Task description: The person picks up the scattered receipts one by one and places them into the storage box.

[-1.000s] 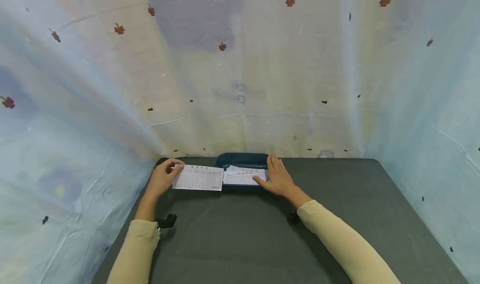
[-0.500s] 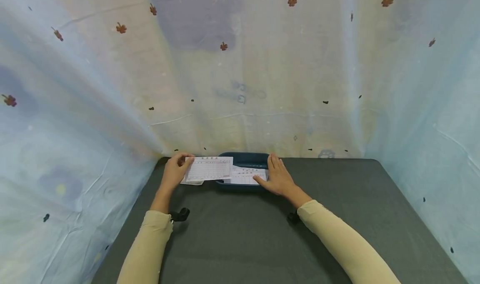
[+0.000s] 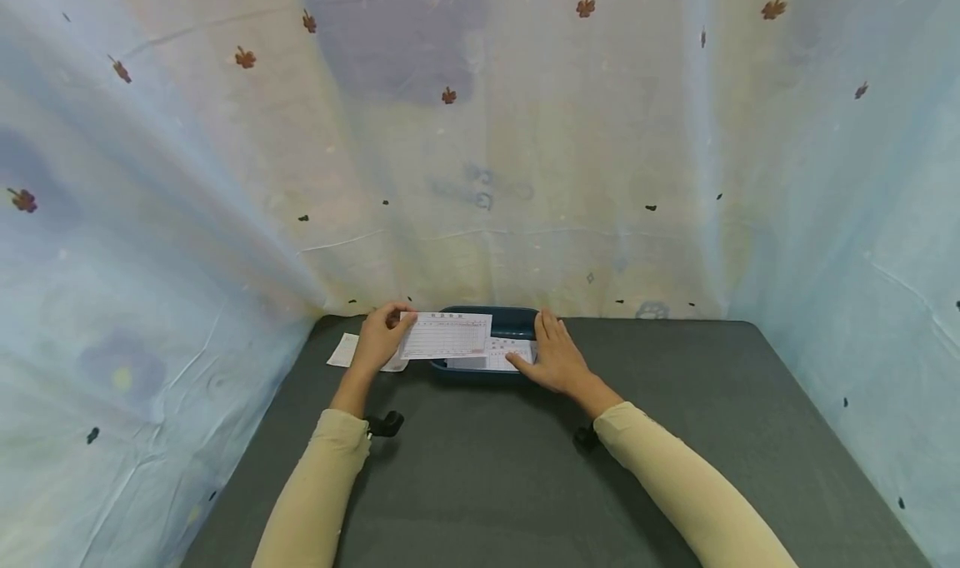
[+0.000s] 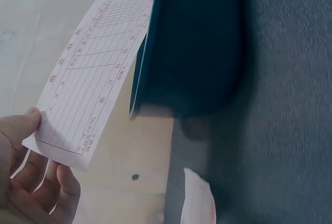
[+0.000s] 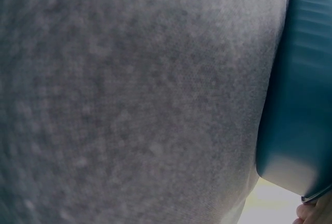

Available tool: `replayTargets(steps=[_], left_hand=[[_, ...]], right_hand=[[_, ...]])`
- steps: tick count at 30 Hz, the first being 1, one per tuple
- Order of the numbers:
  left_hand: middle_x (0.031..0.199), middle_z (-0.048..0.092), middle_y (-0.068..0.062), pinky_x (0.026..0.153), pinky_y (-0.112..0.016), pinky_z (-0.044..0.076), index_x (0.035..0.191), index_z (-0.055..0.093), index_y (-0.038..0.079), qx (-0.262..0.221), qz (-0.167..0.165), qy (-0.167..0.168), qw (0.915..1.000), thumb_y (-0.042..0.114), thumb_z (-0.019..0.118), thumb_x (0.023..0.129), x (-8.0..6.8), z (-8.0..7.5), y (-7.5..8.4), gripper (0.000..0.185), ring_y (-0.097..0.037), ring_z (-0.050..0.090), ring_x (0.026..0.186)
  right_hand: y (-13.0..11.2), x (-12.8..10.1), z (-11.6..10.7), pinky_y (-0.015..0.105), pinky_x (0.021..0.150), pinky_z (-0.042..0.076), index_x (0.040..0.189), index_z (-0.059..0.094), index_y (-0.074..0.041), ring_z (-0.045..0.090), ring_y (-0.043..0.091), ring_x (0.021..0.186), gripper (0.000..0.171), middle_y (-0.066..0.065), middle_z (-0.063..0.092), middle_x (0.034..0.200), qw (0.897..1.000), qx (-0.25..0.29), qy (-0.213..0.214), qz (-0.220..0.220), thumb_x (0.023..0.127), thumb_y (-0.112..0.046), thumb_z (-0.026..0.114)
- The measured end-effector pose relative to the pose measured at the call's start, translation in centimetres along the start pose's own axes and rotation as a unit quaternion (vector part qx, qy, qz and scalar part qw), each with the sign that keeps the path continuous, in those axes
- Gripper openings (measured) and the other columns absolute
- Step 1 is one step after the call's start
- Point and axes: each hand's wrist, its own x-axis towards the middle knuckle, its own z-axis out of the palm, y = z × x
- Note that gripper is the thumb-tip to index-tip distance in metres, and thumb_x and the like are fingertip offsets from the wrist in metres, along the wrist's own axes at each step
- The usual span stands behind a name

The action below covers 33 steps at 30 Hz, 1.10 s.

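white ruled paper slip with red print [image 4: 91, 86] | I see a red heading and a grid of characters | too blurred to read

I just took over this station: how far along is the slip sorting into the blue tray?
Some slips already lie in the blue tray, pinned by the right hand. The left hand holds one printed slip over the tray's left end. Another paper still lies on the table.

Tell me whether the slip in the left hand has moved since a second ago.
Yes. The slip moved right and back, now over the tray.
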Motion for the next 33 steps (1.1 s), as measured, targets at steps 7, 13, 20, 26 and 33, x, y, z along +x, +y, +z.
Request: replayTargets(steps=[7,13,20,26,33], left_hand=[[0.11,0.067,-0.014,0.083,-0.043,0.046,0.124,0.075,0.009,-0.008,-0.009,-0.018,0.9998,0.03,0.07,0.107,0.3,1.7,0.6,0.027,-0.029,0.056,0.093],[0.108,0.07,-0.014,0.075,-0.036,0.048,0.123,0.075,0.01,-0.005,-0.011,-0.032,0.9994,0.029,0.07,0.108,0.8,3.2,1.1,0.025,-0.024,0.059,0.086],[0.115,0.072,-0.015,0.076,-0.038,0.053,0.12,0.076,0.01,-0.005,-0.008,-0.037,0.9993,0.028,0.07,0.107,1.2,4.6,1.5,0.023,-0.026,0.064,0.088],[0.111,0.07,-0.013,0.08,-0.04,0.05,0.119,0.076,0.011,0.0,0.001,-0.049,0.9988,0.028,0.07,0.107,1.5,6.0,1.6,0.021,-0.025,0.059,0.089],[0.103,0.068,-0.012,0.077,-0.039,0.047,0.116,0.077,0.012,0.002,0.012,-0.065,0.9978,0.027,0.07,0.107,1.8,7.4,2.1,0.019,-0.024,0.056,0.084]], right_hand=[[0.0,0.0,-0.1,0.053,0.134,0.009,0.167,0.011,0.011,0.009,0.04,0.166,0.112,0.029,0.011,0.176,1.0,-0.001,-0.011,0.005,0.102,-0.071,0.052],[0.0,0.0,-0.2,0.053,0.134,0.011,0.167,0.011,0.011,0.01,0.041,0.165,0.112,0.029,0.011,0.176,1.0,-0.008,-0.014,0.002,0.102,-0.072,0.051],[0.0,-0.1,-0.1,0.054,0.134,0.01,0.166,0.014,0.012,0.01,0.041,0.165,0.112,0.03,0.012,0.176,1.0,0.008,-0.006,-0.002,0.102,-0.071,0.053],[0.1,-0.2,0.3,0.055,0.134,0.012,0.166,0.016,0.012,0.012,0.042,0.165,0.112,0.03,0.013,0.176,1.0,0.013,-0.001,-0.001,0.101,-0.071,0.053],[-0.1,-0.2,-0.3,0.054,0.134,0.012,0.166,0.016,0.012,0.012,0.042,0.165,0.11,0.03,0.013,0.176,1.0,0.008,-0.004,0.002,0.102,-0.069,0.054]])
